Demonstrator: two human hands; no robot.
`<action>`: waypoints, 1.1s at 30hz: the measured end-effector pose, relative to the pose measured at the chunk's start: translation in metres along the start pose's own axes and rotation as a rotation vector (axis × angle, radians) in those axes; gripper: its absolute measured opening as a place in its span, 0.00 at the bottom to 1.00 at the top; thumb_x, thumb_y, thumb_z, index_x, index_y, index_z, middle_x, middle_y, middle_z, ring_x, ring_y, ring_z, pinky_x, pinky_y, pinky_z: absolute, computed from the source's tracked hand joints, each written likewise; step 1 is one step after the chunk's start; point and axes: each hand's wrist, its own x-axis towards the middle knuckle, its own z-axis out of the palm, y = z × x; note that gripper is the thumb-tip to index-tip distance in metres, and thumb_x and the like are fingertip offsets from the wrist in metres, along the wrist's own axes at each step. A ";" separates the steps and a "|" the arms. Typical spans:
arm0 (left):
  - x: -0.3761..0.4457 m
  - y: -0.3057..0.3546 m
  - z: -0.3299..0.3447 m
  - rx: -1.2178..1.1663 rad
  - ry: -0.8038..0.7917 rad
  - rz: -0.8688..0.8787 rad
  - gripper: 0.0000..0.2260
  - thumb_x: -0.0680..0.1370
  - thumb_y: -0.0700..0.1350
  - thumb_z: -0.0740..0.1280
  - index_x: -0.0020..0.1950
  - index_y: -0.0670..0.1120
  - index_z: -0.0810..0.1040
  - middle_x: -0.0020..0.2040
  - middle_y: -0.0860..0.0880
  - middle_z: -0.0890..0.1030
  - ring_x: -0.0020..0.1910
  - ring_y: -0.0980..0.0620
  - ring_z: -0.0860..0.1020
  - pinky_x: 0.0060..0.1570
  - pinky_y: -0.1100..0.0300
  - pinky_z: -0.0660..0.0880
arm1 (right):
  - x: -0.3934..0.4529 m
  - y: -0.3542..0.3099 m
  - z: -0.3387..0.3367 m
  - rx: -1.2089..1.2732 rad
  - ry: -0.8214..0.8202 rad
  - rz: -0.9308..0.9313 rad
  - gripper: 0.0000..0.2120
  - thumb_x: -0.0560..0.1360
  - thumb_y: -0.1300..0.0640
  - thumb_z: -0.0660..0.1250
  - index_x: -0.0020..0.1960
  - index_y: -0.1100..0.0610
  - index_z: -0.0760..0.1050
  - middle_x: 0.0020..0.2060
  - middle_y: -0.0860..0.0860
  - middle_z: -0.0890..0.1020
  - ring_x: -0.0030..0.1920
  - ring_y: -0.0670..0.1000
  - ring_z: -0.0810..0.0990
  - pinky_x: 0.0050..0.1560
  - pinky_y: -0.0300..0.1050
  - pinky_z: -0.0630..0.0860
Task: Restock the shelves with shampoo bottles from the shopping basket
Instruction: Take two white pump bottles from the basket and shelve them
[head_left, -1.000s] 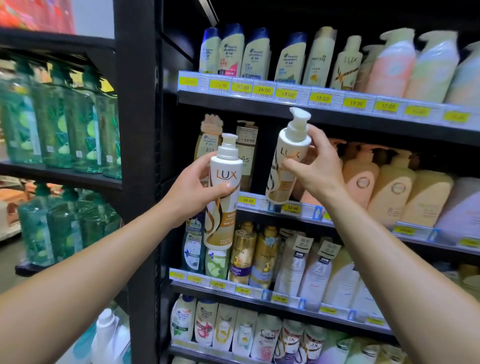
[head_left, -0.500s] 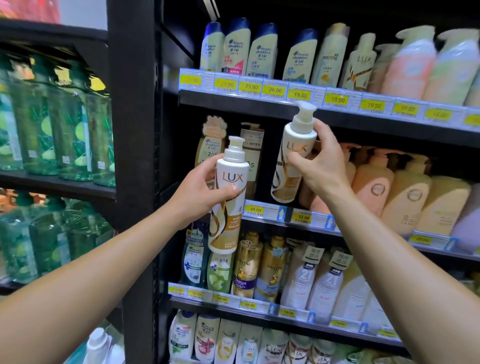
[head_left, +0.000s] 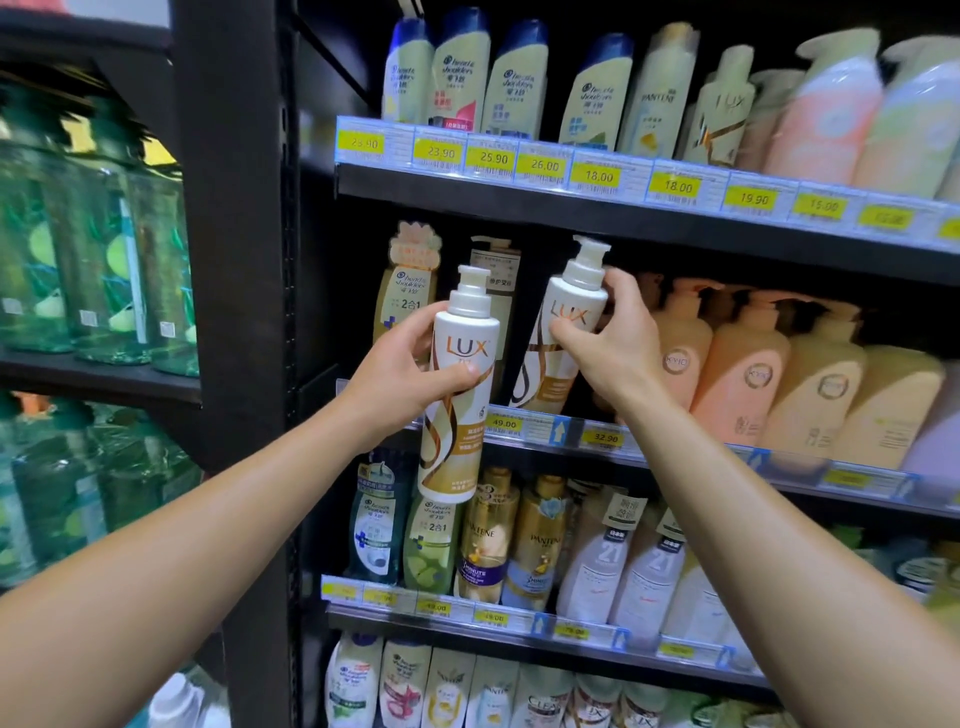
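Bottles in both hands, shelving under way.
My right hand (head_left: 618, 348) gripped one bottle (head_left: 563, 338) at the shelf (head_left: 675, 457) gap, needing seating; my left hand (head_left: 400, 384) gripped the other bottle (head_left: 457, 395).

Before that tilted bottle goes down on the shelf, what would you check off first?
1. Right hand grips the tilted bottle firmly: ok.
2. Open slot on the middle shelf left of the peach pump bottle: ok, a dark gap shows there.
3. Pump top passes under the shelf above: ok, though it sits close to the edge.
4. Bottle base on the shelf: cannot tell, the price rail hides it.
5. Left hand holds the second bottle securely: ok.
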 end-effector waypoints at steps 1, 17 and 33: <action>0.001 -0.001 0.000 0.000 -0.001 -0.004 0.29 0.73 0.48 0.74 0.71 0.56 0.69 0.59 0.58 0.80 0.58 0.65 0.76 0.54 0.60 0.76 | 0.003 0.002 0.001 -0.009 -0.004 0.047 0.22 0.70 0.53 0.73 0.61 0.50 0.70 0.49 0.42 0.78 0.46 0.33 0.76 0.36 0.22 0.69; 0.002 -0.012 -0.001 -0.010 0.002 -0.013 0.30 0.72 0.48 0.75 0.72 0.55 0.69 0.60 0.54 0.80 0.61 0.58 0.77 0.59 0.53 0.76 | -0.026 0.000 0.043 -0.494 0.009 -0.029 0.48 0.67 0.48 0.75 0.77 0.46 0.47 0.69 0.53 0.59 0.58 0.62 0.74 0.44 0.49 0.71; 0.009 -0.009 0.013 -0.085 -0.047 -0.002 0.27 0.72 0.45 0.75 0.69 0.58 0.70 0.54 0.57 0.82 0.57 0.61 0.79 0.49 0.60 0.80 | -0.024 0.018 0.006 -0.614 0.111 0.054 0.45 0.70 0.51 0.71 0.78 0.48 0.48 0.63 0.55 0.68 0.55 0.62 0.73 0.45 0.49 0.67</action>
